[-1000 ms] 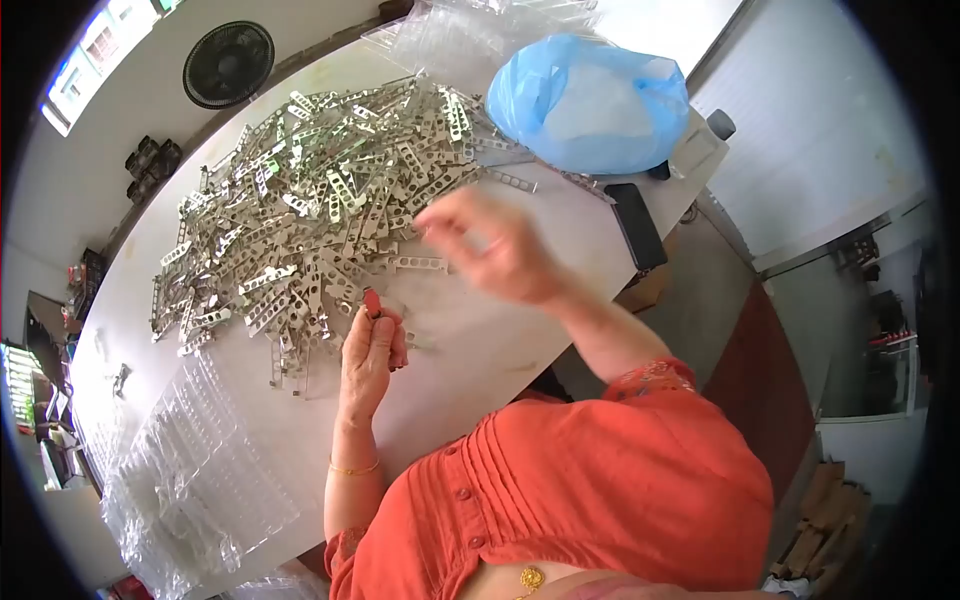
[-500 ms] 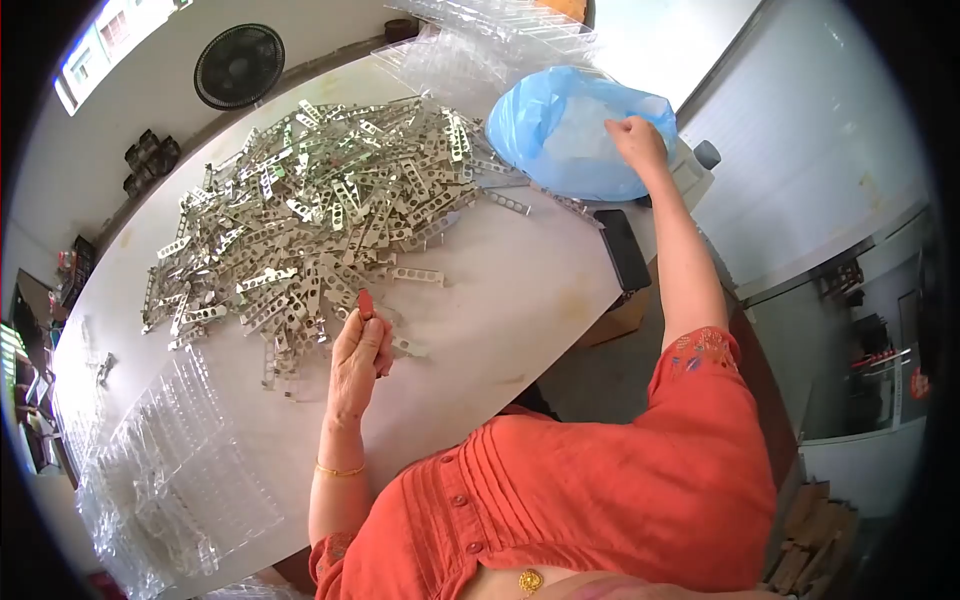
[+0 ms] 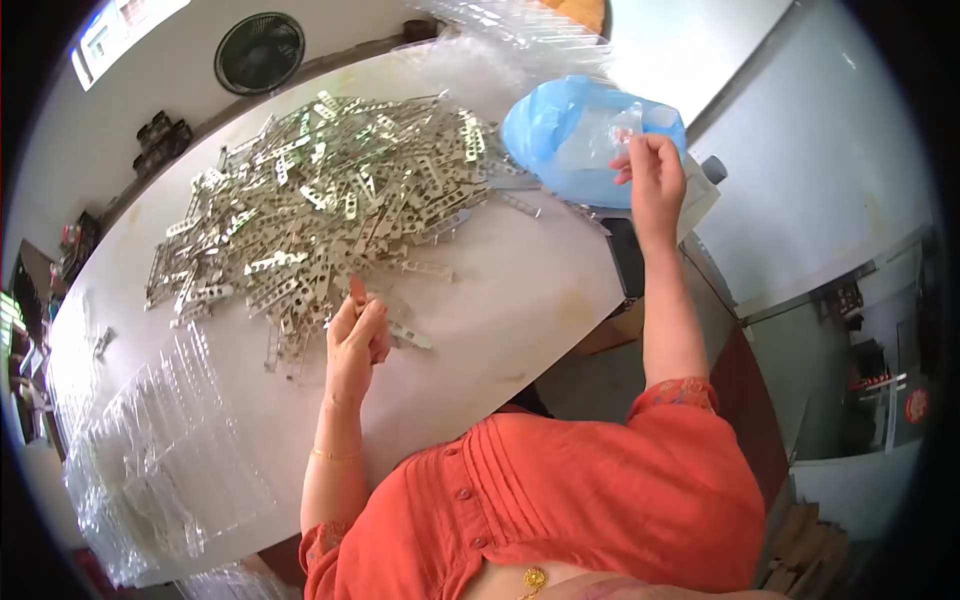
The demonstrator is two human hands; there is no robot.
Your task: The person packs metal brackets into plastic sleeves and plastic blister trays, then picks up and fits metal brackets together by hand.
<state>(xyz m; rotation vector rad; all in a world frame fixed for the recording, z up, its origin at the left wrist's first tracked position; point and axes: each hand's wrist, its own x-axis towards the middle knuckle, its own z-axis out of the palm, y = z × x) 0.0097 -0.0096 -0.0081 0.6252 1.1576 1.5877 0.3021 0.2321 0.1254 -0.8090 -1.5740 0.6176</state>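
Observation:
My left hand (image 3: pixel 356 335) is closed at the near edge of a pile of perforated metal strips (image 3: pixel 340 200). A small red piece (image 3: pixel 358 289) sticks up from between its thumb and fingers. One loose metal strip (image 3: pixel 410 337) lies just right of those fingers. Over the blue plastic bag (image 3: pixel 545 125) at the back right, my right hand (image 3: pixel 655 190) has its fingers bent together. A small clear plastic piece (image 3: pixel 632 120) shows at its fingertips, against the pale contents of the bag. I cannot tell exactly what this piece is.
A dark phone (image 3: pixel 627 262) lies at the table's right edge, below my right forearm. Clear plastic trays (image 3: pixel 160 450) are heaped at the left front, and more clear plastic (image 3: pixel 490 50) lies at the back. A black fan (image 3: pixel 259 53) stands beyond the table (image 3: pixel 500 310).
My right hand has turned and drawn slightly toward me over the blue bag, and a clear plastic piece now shows at its fingertips. My left hand still grips the red piece. The view has shifted slightly.

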